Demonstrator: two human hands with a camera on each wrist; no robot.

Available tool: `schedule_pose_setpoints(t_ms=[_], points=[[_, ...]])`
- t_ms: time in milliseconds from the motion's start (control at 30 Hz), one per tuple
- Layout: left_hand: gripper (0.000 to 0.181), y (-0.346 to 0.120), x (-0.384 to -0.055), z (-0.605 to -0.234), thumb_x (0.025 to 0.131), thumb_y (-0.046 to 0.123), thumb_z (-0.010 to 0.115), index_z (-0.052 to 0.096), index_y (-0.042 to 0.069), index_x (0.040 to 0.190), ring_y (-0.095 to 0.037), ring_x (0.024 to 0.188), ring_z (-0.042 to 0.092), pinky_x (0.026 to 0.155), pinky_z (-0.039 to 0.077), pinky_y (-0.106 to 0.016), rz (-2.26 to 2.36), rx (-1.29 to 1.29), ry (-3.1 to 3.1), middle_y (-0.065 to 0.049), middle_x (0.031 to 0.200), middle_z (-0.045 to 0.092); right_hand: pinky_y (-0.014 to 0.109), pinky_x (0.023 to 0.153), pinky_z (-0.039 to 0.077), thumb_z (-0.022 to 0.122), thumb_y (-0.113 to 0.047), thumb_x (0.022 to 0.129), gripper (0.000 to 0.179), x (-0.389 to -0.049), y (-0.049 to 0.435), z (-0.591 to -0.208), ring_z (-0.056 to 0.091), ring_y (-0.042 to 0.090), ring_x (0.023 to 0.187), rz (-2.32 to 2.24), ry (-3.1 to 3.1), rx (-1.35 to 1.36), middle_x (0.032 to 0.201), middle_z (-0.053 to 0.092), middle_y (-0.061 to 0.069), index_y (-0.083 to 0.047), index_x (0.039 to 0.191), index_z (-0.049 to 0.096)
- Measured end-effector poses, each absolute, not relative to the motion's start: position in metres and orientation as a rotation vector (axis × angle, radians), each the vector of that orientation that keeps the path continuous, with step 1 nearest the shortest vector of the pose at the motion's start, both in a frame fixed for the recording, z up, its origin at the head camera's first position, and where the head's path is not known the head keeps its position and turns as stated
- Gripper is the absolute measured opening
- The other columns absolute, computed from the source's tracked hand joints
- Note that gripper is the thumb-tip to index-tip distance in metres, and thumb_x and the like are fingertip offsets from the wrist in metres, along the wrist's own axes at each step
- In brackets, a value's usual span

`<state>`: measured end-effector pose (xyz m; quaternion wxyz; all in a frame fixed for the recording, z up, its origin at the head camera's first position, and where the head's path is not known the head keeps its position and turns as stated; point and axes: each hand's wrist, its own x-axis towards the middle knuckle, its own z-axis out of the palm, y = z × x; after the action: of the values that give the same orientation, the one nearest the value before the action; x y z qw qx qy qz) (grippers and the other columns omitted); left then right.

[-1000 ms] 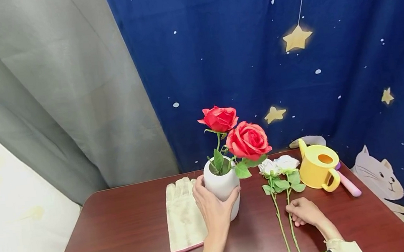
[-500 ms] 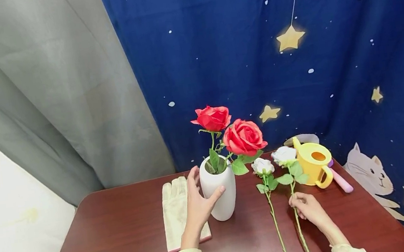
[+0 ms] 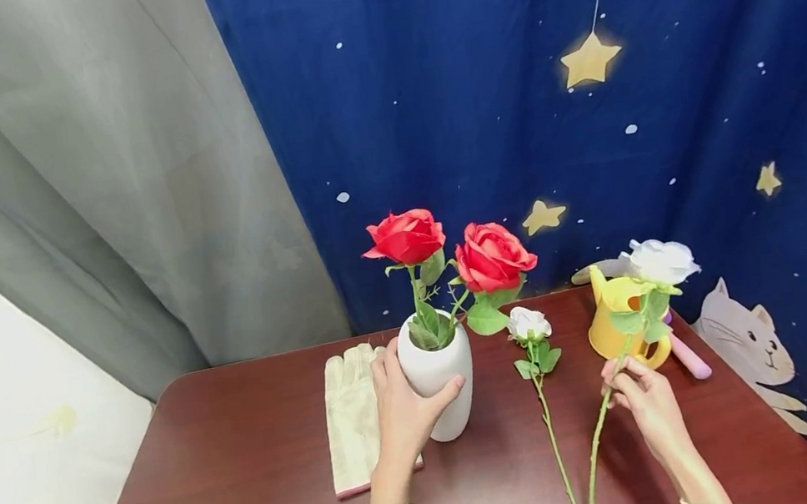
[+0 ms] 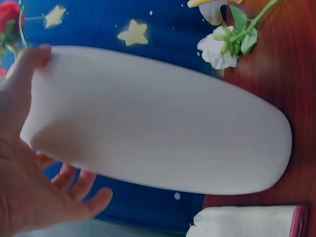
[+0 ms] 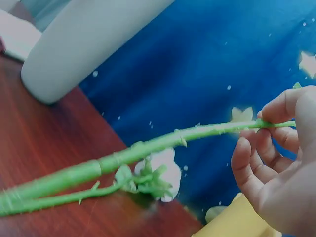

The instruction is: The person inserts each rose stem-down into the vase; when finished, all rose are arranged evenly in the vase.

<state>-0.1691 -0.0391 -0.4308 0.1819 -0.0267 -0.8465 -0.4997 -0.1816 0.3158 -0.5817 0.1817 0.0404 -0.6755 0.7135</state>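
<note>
A white vase (image 3: 445, 394) stands upright on the table, holding two red roses (image 3: 407, 236) with green leaves. My left hand (image 3: 402, 412) grips it around the upper body, thumb on the near side and fingers on the far side, as the left wrist view shows. At the right, my right hand (image 3: 647, 399) pinches the green stem (image 5: 163, 140) of a white rose (image 3: 662, 262) between thumb and fingers. Its bloom is raised and tilted right, overlapping the watering can in the head view. A second white rose (image 3: 528, 323) lies on the table between vase and right hand.
A yellow watering can (image 3: 606, 336) stands near the back right edge, with a pink handle (image 3: 690, 355) beside it. Pale work gloves (image 3: 354, 435) lie left of the vase on the brown table (image 3: 249, 473). Grey and blue curtains (image 3: 432, 114) hang behind.
My right hand has lifted one white rose off the table and swung its bloom up and right, away from the other. My left hand loosened, then closed around the vase again; the red roses spread apart.
</note>
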Motion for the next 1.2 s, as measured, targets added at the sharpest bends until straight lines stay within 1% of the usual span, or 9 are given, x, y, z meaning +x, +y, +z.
schedule_pose_setpoints(t_ms=[100,233,333,400,533,700,800,967,1200], points=[[0.094,-0.033,-0.168,-0.432,0.058,0.05,0.082,0.037,0.016,0.134,-0.021,0.108,0.042,0.084,0.043,-0.043,-1.403,-0.016,-2.353,-0.006,0.122,0.038,0.029,0.054,0.048,0.047,0.005,0.093,0.017,-0.178,0.316,-0.573,0.056,0.022,0.074,2.092,-1.828,0.263,0.091,0.053,0.015,0.012,0.108,0.053],[0.095,-0.026,-0.169,-0.438,0.058,0.045,0.084,0.034,0.014,0.133,-0.019,0.107,0.046,0.084,0.043,-0.041,-1.474,-0.014,-2.263,-0.005,0.122,0.039,0.028,0.059,0.051,0.049,0.008,0.091,0.024,-0.149,0.287,-0.507,0.06,0.019,0.077,2.156,-1.739,0.386,0.092,0.057,0.014,0.015,0.114,0.048],[0.095,-0.024,-0.17,-0.441,0.058,0.041,0.085,0.032,0.014,0.133,-0.017,0.107,0.046,0.086,0.042,-0.04,-1.521,-0.03,-2.216,-0.003,0.124,0.04,0.03,0.066,0.053,0.045,0.015,0.089,0.02,-0.126,0.256,-0.45,0.063,0.02,0.079,2.226,-1.596,0.39,0.09,0.059,0.012,0.015,0.109,0.048],[0.094,-0.023,-0.17,-0.441,0.058,0.04,0.085,0.033,0.014,0.132,-0.017,0.107,0.047,0.086,0.042,-0.039,-1.53,-0.02,-2.205,-0.002,0.123,0.043,0.031,0.071,0.053,0.041,0.021,0.088,0.022,-0.119,0.246,-0.432,0.064,0.02,0.082,2.274,-1.507,0.44,0.09,0.06,0.012,0.012,0.106,0.05],[0.093,-0.022,-0.169,-0.441,0.058,0.041,0.085,0.034,0.015,0.131,-0.017,0.107,0.047,0.086,0.042,-0.039,-1.537,0.009,-2.205,-0.001,0.121,0.044,0.033,0.076,0.052,0.04,0.018,0.09,0.021,-0.115,0.238,-0.418,0.064,0.021,0.087,2.283,-1.472,0.438,0.093,0.059,0.012,0.005,0.101,0.053],[0.094,-0.023,-0.168,-0.443,0.057,0.042,0.086,0.034,0.015,0.131,-0.017,0.106,0.047,0.086,0.042,-0.04,-1.529,0.01,-2.192,-0.001,0.12,0.045,0.035,0.076,0.052,0.038,0.016,0.092,0.021,-0.113,0.231,-0.402,0.062,0.021,0.087,2.283,-1.356,0.382,0.093,0.057,0.012,0.003,0.097,0.053],[0.095,-0.022,-0.169,-0.442,0.055,0.042,0.086,0.035,0.014,0.13,-0.017,0.106,0.048,0.085,0.042,-0.04,-1.516,0.005,-2.182,-0.002,0.12,0.045,0.035,0.075,0.052,0.039,0.016,0.091,0.019,-0.114,0.227,-0.392,0.062,0.022,0.084,2.272,-1.247,0.33,0.09,0.059,0.013,0.004,0.098,0.053],[0.095,-0.021,-0.169,-0.442,0.054,0.041,0.086,0.035,0.014,0.13,-0.019,0.105,0.049,0.084,0.042,-0.042,-1.505,-0.001,-2.172,-0.003,0.12,0.046,0.038,0.072,0.053,0.042,0.021,0.088,0.016,-0.121,0.219,-0.381,0.064,0.029,0.078,2.301,-0.943,0.353,0.089,0.06,0.02,0.013,0.097,0.051],[0.095,-0.021,-0.168,-0.443,0.055,0.041,0.086,0.035,0.014,0.13,-0.019,0.105,0.048,0.083,0.043,-0.042,-1.51,0.012,-2.171,-0.003,0.12,0.045,0.038,0.071,0.053,0.047,0.019,0.087,0.014,-0.132,0.202,-0.372,0.065,0.03,0.077,2.279,-0.875,0.357,0.087,0.062,0.02,0.011,0.096,0.053]])
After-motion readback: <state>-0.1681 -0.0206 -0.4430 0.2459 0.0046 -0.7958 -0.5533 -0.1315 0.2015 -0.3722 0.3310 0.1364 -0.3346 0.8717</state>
